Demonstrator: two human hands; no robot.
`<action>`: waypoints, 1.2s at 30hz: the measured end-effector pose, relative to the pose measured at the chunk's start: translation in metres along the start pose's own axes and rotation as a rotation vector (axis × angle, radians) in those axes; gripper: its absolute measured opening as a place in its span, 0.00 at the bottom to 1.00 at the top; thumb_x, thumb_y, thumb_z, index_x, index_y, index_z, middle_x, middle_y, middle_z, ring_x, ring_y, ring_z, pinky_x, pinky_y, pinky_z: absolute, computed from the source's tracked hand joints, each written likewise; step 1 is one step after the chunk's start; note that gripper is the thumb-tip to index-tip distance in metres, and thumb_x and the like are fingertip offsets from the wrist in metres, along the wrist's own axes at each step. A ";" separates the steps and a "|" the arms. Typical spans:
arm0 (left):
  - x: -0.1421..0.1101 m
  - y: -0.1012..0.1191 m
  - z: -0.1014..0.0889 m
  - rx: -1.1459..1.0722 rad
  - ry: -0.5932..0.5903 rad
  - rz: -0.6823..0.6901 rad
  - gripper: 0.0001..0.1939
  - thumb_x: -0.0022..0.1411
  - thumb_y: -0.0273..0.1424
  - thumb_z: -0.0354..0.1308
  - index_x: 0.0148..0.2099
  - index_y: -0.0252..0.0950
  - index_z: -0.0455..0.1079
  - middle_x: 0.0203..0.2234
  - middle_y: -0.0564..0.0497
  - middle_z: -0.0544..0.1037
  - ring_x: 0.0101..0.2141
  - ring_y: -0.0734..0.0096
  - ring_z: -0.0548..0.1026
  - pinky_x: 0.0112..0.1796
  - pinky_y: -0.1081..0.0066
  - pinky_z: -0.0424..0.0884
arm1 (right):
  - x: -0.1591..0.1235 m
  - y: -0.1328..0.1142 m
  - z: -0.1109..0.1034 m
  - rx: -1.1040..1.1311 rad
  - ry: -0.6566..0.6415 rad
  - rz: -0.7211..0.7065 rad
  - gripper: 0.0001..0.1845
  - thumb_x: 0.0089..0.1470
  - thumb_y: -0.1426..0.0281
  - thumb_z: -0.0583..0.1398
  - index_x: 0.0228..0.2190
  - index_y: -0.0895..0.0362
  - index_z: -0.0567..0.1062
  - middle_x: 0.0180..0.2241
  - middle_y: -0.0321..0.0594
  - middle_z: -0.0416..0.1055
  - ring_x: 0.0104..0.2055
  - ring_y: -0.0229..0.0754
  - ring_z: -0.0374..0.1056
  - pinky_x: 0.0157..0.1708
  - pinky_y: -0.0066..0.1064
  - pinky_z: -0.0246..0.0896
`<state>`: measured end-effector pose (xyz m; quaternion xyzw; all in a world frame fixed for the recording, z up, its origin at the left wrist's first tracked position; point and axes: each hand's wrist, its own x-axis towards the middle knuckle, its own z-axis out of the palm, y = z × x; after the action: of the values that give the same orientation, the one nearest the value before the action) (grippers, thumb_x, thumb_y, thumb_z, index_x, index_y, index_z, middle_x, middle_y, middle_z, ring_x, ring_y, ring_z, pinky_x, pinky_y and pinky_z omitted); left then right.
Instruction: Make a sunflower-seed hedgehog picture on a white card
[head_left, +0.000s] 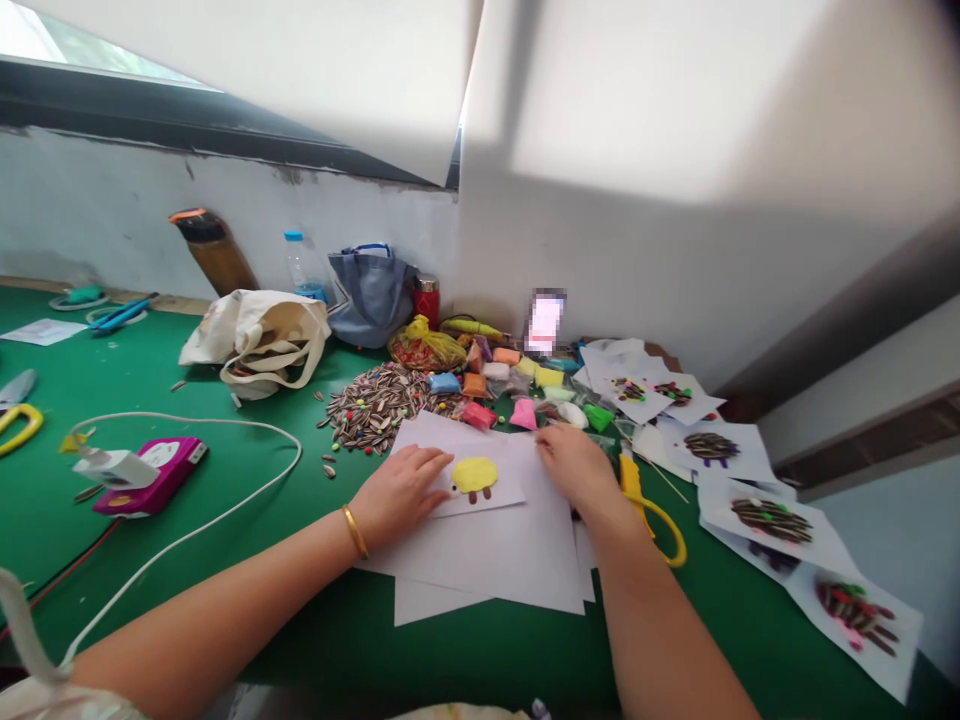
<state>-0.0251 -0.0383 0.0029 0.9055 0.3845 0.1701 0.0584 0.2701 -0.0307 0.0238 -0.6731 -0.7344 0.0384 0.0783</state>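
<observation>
A small white card (499,502) bears a yellow clay oval (475,474) with two short brown legs and a dark dot at its left end. It lies on several loose white sheets (525,560). My left hand (401,492), with a gold bangle at the wrist, rests on the card's left side, fingers apart. To the right of the card, my right hand (576,462) is at the sheets' upper right edge. Its fingers are bent together, and whatever lies between them is hidden. Yellow-handled scissors (660,525) lie beside the right wrist.
Behind the sheets are a sunflower seed pile (375,405) and colored clay packets (476,385). Finished seed pictures (772,520) line the right. A white cable (217,515), purple power strip (154,475), cloth bag (262,340) and phone (545,322) stand or lie around.
</observation>
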 end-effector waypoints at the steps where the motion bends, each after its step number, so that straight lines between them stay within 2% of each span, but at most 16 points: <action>1: 0.004 -0.003 0.000 0.018 0.010 -0.040 0.20 0.64 0.35 0.53 0.57 0.37 0.67 0.51 0.44 0.74 0.50 0.57 0.70 0.54 0.55 0.65 | 0.001 0.008 -0.003 -0.036 -0.006 0.071 0.16 0.62 0.68 0.51 0.40 0.55 0.77 0.43 0.46 0.73 0.45 0.47 0.68 0.41 0.33 0.58; 3: 0.013 -0.009 0.000 0.056 0.021 -0.123 0.16 0.64 0.31 0.52 0.53 0.38 0.71 0.48 0.45 0.75 0.49 0.58 0.71 0.52 0.55 0.65 | 0.003 0.021 -0.006 -0.084 -0.080 0.169 0.16 0.62 0.66 0.51 0.37 0.53 0.79 0.40 0.45 0.75 0.40 0.47 0.70 0.36 0.33 0.57; 5: 0.024 -0.013 0.001 0.064 0.002 -0.178 0.14 0.63 0.29 0.52 0.50 0.39 0.73 0.46 0.45 0.76 0.47 0.58 0.71 0.51 0.57 0.65 | 0.004 0.028 -0.005 -0.121 -0.107 0.189 0.15 0.61 0.66 0.52 0.36 0.53 0.79 0.39 0.46 0.75 0.39 0.47 0.70 0.34 0.33 0.56; 9: 0.045 -0.013 0.004 0.093 -0.112 -0.228 0.13 0.62 0.32 0.53 0.46 0.38 0.74 0.41 0.43 0.76 0.44 0.58 0.73 0.47 0.59 0.66 | 0.008 0.030 0.003 -0.183 -0.073 0.215 0.13 0.59 0.67 0.54 0.37 0.54 0.78 0.39 0.46 0.75 0.38 0.46 0.71 0.33 0.31 0.57; 14: 0.063 -0.011 0.004 0.114 -0.237 -0.338 0.12 0.57 0.34 0.57 0.43 0.37 0.73 0.37 0.43 0.78 0.39 0.56 0.75 0.41 0.61 0.68 | 0.015 0.031 0.008 -0.202 -0.112 0.251 0.13 0.57 0.69 0.54 0.40 0.53 0.78 0.42 0.48 0.75 0.39 0.47 0.71 0.34 0.32 0.58; 19: 0.068 -0.015 0.003 0.076 -0.291 -0.356 0.07 0.55 0.35 0.59 0.32 0.37 0.74 0.34 0.44 0.79 0.36 0.58 0.76 0.36 0.65 0.68 | 0.018 0.032 0.010 -0.185 -0.125 0.285 0.13 0.55 0.71 0.54 0.39 0.53 0.78 0.40 0.47 0.76 0.39 0.47 0.71 0.34 0.32 0.59; 23: 0.067 -0.013 0.001 0.028 -0.281 -0.324 0.06 0.54 0.34 0.59 0.29 0.37 0.73 0.34 0.44 0.78 0.37 0.59 0.76 0.37 0.65 0.68 | 0.017 0.031 0.011 -0.186 -0.084 0.270 0.13 0.54 0.72 0.54 0.38 0.54 0.77 0.40 0.47 0.75 0.39 0.47 0.71 0.33 0.33 0.57; 26: 0.062 -0.010 -0.001 -0.024 -0.245 -0.313 0.05 0.56 0.32 0.57 0.30 0.37 0.71 0.32 0.46 0.78 0.35 0.61 0.75 0.35 0.67 0.67 | 0.014 0.031 0.009 -0.195 -0.043 0.247 0.12 0.54 0.74 0.54 0.38 0.54 0.76 0.41 0.47 0.74 0.39 0.47 0.70 0.33 0.33 0.56; 29: 0.052 -0.011 0.000 -0.069 -0.192 -0.344 0.07 0.61 0.33 0.51 0.34 0.38 0.68 0.29 0.49 0.76 0.31 0.64 0.74 0.31 0.69 0.66 | 0.010 0.032 0.007 -0.191 -0.009 0.207 0.10 0.53 0.74 0.55 0.35 0.55 0.75 0.40 0.46 0.74 0.40 0.47 0.69 0.33 0.32 0.54; 31: 0.044 -0.016 0.002 -0.136 -0.079 -0.391 0.08 0.63 0.34 0.48 0.37 0.38 0.66 0.29 0.50 0.75 0.30 0.66 0.73 0.30 0.69 0.65 | 0.008 0.032 0.004 -0.181 0.040 0.195 0.08 0.54 0.74 0.55 0.33 0.55 0.74 0.38 0.45 0.74 0.39 0.47 0.68 0.33 0.32 0.53; 34: 0.031 -0.025 0.007 -0.321 0.214 -0.487 0.07 0.63 0.31 0.47 0.42 0.38 0.63 0.28 0.54 0.72 0.29 0.70 0.71 0.31 0.71 0.66 | 0.004 0.026 0.000 -0.127 0.177 0.175 0.07 0.56 0.73 0.54 0.32 0.56 0.73 0.35 0.44 0.74 0.37 0.46 0.67 0.32 0.32 0.51; 36: 0.022 -0.028 0.010 -0.352 0.279 -0.505 0.09 0.63 0.29 0.46 0.44 0.38 0.63 0.27 0.54 0.72 0.28 0.70 0.71 0.32 0.71 0.66 | 0.002 0.017 -0.001 -0.029 0.255 0.128 0.08 0.57 0.72 0.54 0.32 0.56 0.73 0.33 0.43 0.74 0.36 0.45 0.67 0.32 0.31 0.50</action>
<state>-0.0265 -0.0026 -0.0069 0.7256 0.5657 0.3363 0.2009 0.2872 -0.0272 0.0225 -0.7192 -0.6744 -0.0531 0.1583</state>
